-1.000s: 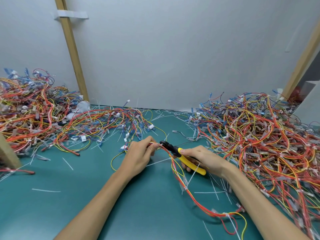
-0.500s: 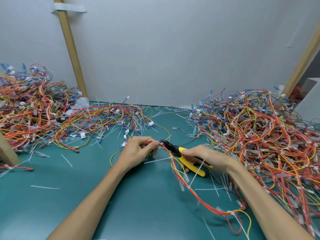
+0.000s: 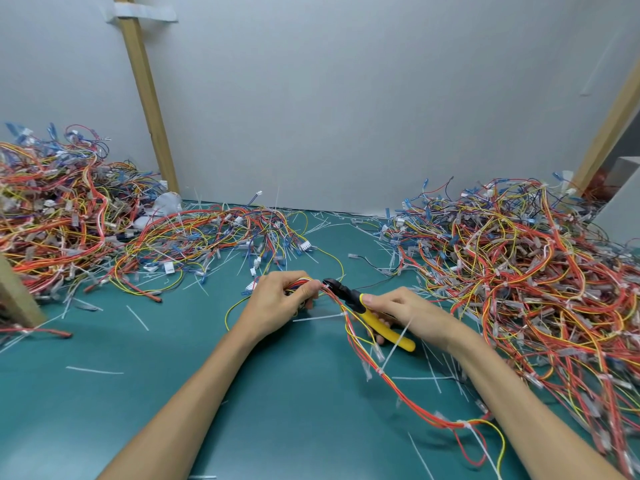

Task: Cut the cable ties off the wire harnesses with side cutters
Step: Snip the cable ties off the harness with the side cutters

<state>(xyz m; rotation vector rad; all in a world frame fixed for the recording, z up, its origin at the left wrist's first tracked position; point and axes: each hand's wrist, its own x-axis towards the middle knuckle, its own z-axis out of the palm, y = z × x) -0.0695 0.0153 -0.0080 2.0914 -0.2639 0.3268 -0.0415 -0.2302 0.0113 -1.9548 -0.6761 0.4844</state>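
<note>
My left hand (image 3: 280, 299) pinches one end of a red, orange and yellow wire harness (image 3: 412, 400) at the middle of the green table. The harness trails down to the right, with white cable ties (image 3: 381, 370) still around it. My right hand (image 3: 398, 308) grips the yellow handles of the side cutters (image 3: 372, 315). Their black jaws (image 3: 330, 284) sit against the bundle right beside my left fingertips, where a small white tie shows. Whether the jaws are closed on that tie I cannot tell.
A big heap of tied harnesses (image 3: 519, 271) fills the right side of the table (image 3: 104, 410). Another heap (image 3: 52, 216) lies at far left, with a looser spread (image 3: 214, 237) behind my hands. Cut white tie pieces (image 3: 93, 370) litter the surface. A wooden post (image 3: 149, 95) leans on the wall.
Both hands stay at the same spot on the harness, with the cutter jaws held at my left fingertips. The camera has tipped slightly; the dangling harness has swung a little.
</note>
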